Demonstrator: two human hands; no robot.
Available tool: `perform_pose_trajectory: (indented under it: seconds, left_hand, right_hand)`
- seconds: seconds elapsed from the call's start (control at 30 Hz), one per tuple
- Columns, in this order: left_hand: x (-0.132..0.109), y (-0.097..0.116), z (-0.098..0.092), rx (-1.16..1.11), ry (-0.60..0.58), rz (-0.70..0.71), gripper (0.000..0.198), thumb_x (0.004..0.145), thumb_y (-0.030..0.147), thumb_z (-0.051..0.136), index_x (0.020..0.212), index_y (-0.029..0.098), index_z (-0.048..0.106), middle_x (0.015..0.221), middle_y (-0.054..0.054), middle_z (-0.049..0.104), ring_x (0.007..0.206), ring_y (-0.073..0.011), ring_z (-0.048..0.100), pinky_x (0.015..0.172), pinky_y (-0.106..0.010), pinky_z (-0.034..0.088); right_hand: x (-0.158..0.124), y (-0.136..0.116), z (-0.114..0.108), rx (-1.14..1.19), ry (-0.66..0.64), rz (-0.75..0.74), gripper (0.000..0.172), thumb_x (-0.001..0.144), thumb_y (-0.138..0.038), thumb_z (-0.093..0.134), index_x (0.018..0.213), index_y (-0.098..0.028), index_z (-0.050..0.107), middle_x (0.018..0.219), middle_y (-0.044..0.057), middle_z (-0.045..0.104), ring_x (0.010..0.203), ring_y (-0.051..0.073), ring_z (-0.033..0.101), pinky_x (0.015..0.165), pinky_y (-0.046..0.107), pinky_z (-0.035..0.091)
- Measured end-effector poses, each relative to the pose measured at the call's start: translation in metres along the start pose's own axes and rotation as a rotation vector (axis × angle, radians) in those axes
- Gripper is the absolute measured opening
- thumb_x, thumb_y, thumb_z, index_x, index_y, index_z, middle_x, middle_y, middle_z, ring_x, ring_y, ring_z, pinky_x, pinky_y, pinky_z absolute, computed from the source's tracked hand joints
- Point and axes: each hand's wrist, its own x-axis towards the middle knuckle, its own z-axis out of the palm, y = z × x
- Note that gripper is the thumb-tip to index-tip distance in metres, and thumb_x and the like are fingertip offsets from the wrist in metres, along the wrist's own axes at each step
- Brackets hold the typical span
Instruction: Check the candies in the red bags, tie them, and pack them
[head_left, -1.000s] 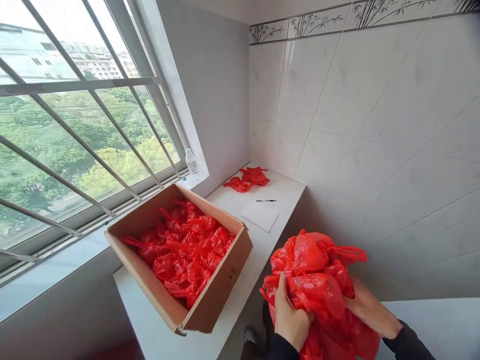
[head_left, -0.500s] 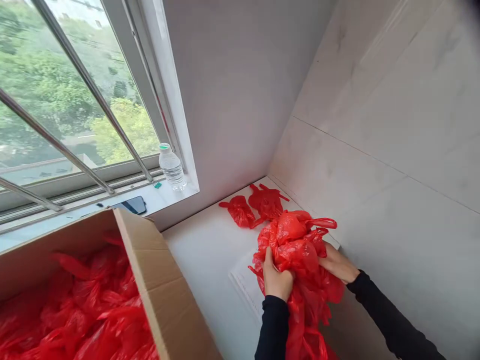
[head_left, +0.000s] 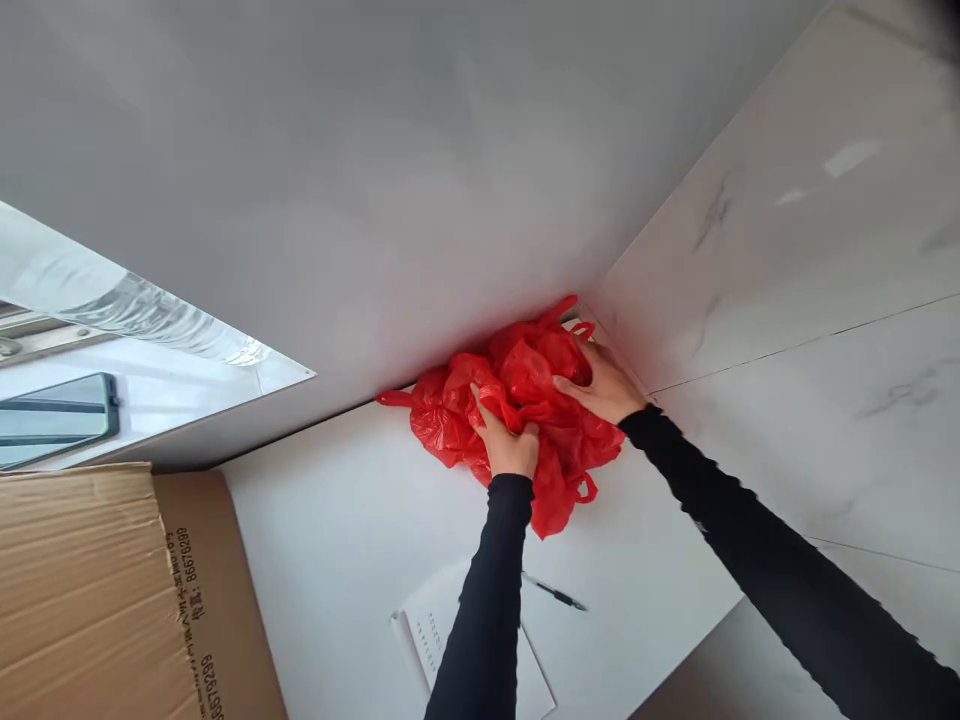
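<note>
Where L fingers [head_left: 484,414] & R fingers [head_left: 576,391] clasp, red bags [head_left: 559,440] lie btwn.

Black-sleeved left forearm [head_left: 484,590] extends forward; bare left hand [head_left: 506,442] is back-up, thumb spread from index finger. Black-sleeved right forearm [head_left: 772,580] angles inward; bare right hand [head_left: 606,386] points its thumb leftward. Remaining fingers: partly hidden.

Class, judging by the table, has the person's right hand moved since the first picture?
Yes: the right hand appeared out beyond the side of the white table; it has moved in to the table's far end, on the red bags.
</note>
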Motion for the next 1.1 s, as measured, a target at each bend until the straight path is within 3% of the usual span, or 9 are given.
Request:
perform_pose_trajectory:
  seconds: [0.13, 0.27, 0.37, 0.47, 0.63, 0.83, 0.93, 1.03, 1.1]
  left_hand:
    - [-0.039, -0.011, -0.021, 0.148, -0.073, 0.118, 0.093, 0.081, 0.019, 0.068, 0.160, 0.029, 0.021, 0.166, -0.012, 0.025, 0.156, -0.0310, 0.017, 0.118, -0.053, 0.034]
    - [-0.054, -0.025, -0.030, 0.315, -0.189, 0.281, 0.067, 0.092, 0.037, 0.059, 0.153, 0.018, 0.039, 0.157, -0.019, 0.038, 0.152, -0.0343, 0.026, 0.118, -0.056, 0.033]
    - [-0.045, -0.028, -0.036, 0.222, -0.350, 0.477, 0.086, 0.086, 0.043, 0.068, 0.157, 0.016, 0.028, 0.158, -0.017, 0.038, 0.150, -0.0308, 0.031, 0.120, -0.049, 0.033]
    - [-0.044, -0.027, -0.046, 0.374, -0.452, 0.650, 0.093, 0.085, 0.043, 0.070, 0.161, 0.024, 0.020, 0.161, -0.011, 0.038, 0.149, -0.0306, 0.034, 0.119, -0.048, 0.034]
    - [-0.078, -0.024, -0.042, 0.945, -0.042, 0.611, 0.087, 0.081, 0.041, 0.074, 0.156, 0.020, 0.035, 0.151, -0.022, 0.048, 0.138, -0.0496, 0.042, 0.105, -0.069, 0.038]
    - [-0.152, -0.020, -0.066, 0.795, 0.185, 0.699, 0.043, 0.095, 0.025, 0.057, 0.137, 0.020, 0.057, 0.131, -0.013, 0.066, 0.127, -0.0308, 0.057, 0.103, -0.053, 0.047]
    - [-0.228, -0.071, -0.105, 0.673, 0.251, 0.774, 0.037, 0.097, 0.023, 0.048, 0.131, 0.027, 0.062, 0.125, -0.006, 0.072, 0.118, -0.0226, 0.065, 0.099, -0.037, 0.052]
    - [-0.325, -0.166, -0.146, 0.576, 0.370, 0.745, 0.031, 0.099, 0.031, 0.044, 0.121, 0.026, 0.065, 0.103, -0.005, 0.077, 0.089, -0.0208, 0.073, 0.079, -0.034, 0.059]
    - [-0.386, -0.233, -0.167, 0.433, 0.595, 0.548, 0.022, 0.096, 0.036, 0.051, 0.109, 0.029, 0.067, 0.080, -0.001, 0.074, 0.074, -0.0222, 0.072, 0.071, -0.035, 0.059]
  right_hand:
    - [-0.071, 0.008, -0.010, -0.001, 0.267, -0.052, 0.069, 0.094, -0.046, 0.060, 0.155, -0.028, 0.035, 0.154, 0.012, 0.041, 0.146, 0.030, 0.035, 0.118, 0.052, 0.036]
    - [-0.152, 0.011, 0.038, -0.012, 0.393, -0.177, 0.061, 0.091, -0.039, 0.066, 0.148, -0.029, 0.045, 0.145, 0.011, 0.051, 0.137, 0.030, 0.045, 0.114, 0.052, 0.040]
    - [-0.174, 0.022, 0.085, 0.024, 0.306, -0.236, 0.069, 0.086, -0.038, 0.070, 0.148, -0.026, 0.043, 0.135, 0.012, 0.059, 0.120, 0.031, 0.057, 0.102, 0.052, 0.050]
    - [-0.166, 0.038, 0.104, 0.142, 0.432, -0.245, 0.046, 0.088, -0.025, 0.061, 0.134, -0.024, 0.058, 0.118, 0.008, 0.070, 0.098, 0.025, 0.067, 0.090, 0.044, 0.056]
    - [-0.177, 0.044, 0.074, 0.379, 0.673, -0.161, 0.036, 0.082, -0.026, 0.060, 0.117, -0.020, 0.067, 0.103, 0.008, 0.073, 0.087, 0.025, 0.069, 0.083, 0.042, 0.057]
    - [-0.267, 0.048, 0.042, 0.582, 0.703, -0.197, 0.033, 0.084, -0.034, 0.060, 0.113, -0.018, 0.065, 0.097, 0.008, 0.072, 0.082, 0.023, 0.068, 0.076, 0.038, 0.058]
    - [-0.301, 0.067, 0.060, 0.650, 0.629, -0.199, 0.035, 0.085, -0.038, 0.060, 0.114, -0.018, 0.064, 0.095, 0.008, 0.073, 0.081, 0.023, 0.068, 0.076, 0.039, 0.058]
    - [-0.308, 0.078, 0.083, 0.682, 0.523, -0.182, 0.037, 0.085, -0.040, 0.061, 0.114, -0.017, 0.065, 0.094, 0.009, 0.073, 0.082, 0.024, 0.068, 0.079, 0.043, 0.058]
    - [-0.307, 0.078, 0.091, 0.689, 0.434, -0.186, 0.041, 0.085, -0.042, 0.063, 0.117, -0.017, 0.065, 0.098, 0.009, 0.073, 0.085, 0.024, 0.069, 0.079, 0.044, 0.060]
